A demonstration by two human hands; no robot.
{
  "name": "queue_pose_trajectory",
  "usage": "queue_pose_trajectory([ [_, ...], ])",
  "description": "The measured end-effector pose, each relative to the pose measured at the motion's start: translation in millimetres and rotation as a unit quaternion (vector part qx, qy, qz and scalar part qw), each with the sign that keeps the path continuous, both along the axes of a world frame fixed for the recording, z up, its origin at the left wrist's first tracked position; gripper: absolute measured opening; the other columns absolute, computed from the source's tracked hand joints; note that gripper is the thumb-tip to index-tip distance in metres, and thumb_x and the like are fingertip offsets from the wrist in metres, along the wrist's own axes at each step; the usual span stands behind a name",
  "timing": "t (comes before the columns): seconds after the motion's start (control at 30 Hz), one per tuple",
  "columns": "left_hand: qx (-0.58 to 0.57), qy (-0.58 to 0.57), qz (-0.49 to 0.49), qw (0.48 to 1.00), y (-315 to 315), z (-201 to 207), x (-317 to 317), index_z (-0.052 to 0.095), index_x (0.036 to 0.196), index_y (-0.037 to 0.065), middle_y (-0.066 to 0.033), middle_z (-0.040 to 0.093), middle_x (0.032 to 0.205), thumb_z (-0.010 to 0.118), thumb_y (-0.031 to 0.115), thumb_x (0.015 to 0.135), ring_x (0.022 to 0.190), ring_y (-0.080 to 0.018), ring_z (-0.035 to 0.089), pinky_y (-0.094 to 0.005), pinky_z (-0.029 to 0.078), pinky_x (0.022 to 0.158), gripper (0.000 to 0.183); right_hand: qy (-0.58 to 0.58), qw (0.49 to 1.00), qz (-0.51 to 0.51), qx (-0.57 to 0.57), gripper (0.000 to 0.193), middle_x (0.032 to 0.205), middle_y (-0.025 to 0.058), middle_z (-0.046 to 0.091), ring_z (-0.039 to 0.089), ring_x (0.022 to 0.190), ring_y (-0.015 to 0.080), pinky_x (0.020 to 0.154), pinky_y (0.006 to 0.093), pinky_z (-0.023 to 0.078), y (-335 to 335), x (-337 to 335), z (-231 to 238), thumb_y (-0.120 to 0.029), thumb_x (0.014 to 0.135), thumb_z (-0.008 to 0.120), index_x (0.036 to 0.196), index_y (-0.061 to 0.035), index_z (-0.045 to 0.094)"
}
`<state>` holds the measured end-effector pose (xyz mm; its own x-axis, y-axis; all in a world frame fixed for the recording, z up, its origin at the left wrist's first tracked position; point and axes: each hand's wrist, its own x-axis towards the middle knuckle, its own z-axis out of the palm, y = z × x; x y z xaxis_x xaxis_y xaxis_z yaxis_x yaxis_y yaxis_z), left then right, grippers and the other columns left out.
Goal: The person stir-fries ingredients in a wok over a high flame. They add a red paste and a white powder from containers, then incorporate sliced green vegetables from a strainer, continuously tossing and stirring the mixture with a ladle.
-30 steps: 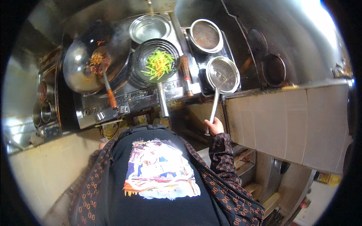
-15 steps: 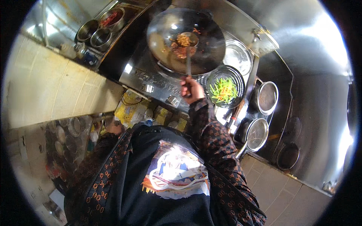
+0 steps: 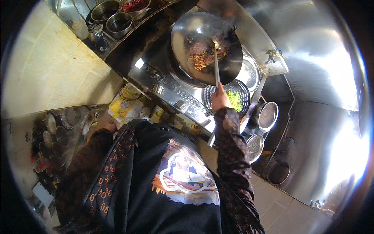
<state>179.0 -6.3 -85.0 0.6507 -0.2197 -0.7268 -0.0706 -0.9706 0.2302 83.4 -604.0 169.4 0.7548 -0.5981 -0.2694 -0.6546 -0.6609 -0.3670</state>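
Steel kitchen line w/ a cooktop (image 3: 171, 84) running diagonally from near left to far right, shiny steel backsplash (image 3: 311, 58) filling the right side, pale tiled floor (image 3: 46, 70) at left. Head view only: right hand (image 3: 220, 99) is closed around the long handle of a ladle (image 3: 215, 62), arm stretched up from the patterned sleeve (image 3: 233, 156); ladle's bowl end sits in the food, far end of the handle. Wok (image 3: 206, 43) is big, dark, round, on the burner at the far middle of the cooktop, w/ brownish stir-fried bits and red pieces inside, some steam above it. Just right of the hand, a black pan (image 3: 241, 91) holds green and yellow veg strips; hand partly overlaps its left rim. Further right and nearer, two round mesh strainers (image 3: 268, 116) sit by the cooktop edge, one below the other. Far left top: small steel bowls (image 3: 119, 21), one w/ red stuff. Left hand (image 3: 104, 124) is low at the person's left side, near yellow packets (image 3: 126, 107) under the cooktop; its fingers are mostly hidden, so can't tell if it grips anything. Hands well apart. Black shirt w/ colourful print (image 3: 187, 175) fills the near centre; stacked round tins (image 3: 54, 128) at near left.
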Motion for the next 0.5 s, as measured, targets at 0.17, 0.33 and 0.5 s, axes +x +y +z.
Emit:
queue_pose_trajectory([
  [0.17,0.043,-0.008,-0.129,0.991,-67,16,54,0.062,0.103,0.001,-0.0225,0.060,0.079,0.042,0.025,0.101,0.074,-0.0386,0.060,-0.0524,0.049,0.071,0.031,-0.020,0.996,0.066,0.060,0.060,0.100,0.0280,0.068,0.066,0.093,0.0450,0.083,0.0498,0.053,45,-66,27,-0.025,0.094,0.054,0.151,-0.0183,0.037],
  [0.33,0.026,-0.003,-0.214,0.976,-83,22,59,0.059,0.124,0.003,-0.0269,0.066,0.096,0.042,0.022,0.100,0.089,-0.0414,0.066,-0.0503,0.052,0.073,0.034,0.104,0.994,0.009,-0.026,0.061,0.097,0.0260,0.069,0.068,0.087,0.0430,0.075,0.0510,0.053,13,-65,61,-0.018,0.094,0.054,0.152,-0.0201,0.034],
  [0.5,0.091,0.044,-0.250,0.963,-65,14,62,0.058,0.128,0.006,-0.0280,0.066,0.098,0.044,0.022,0.099,0.090,-0.0399,0.067,-0.0512,0.053,0.075,0.036,-0.035,0.997,-0.020,0.060,0.058,0.098,0.0296,0.066,0.067,0.089,0.0444,0.073,0.0513,0.053,52,-11,28,-0.016,0.089,0.060,0.145,-0.0129,0.044],
])
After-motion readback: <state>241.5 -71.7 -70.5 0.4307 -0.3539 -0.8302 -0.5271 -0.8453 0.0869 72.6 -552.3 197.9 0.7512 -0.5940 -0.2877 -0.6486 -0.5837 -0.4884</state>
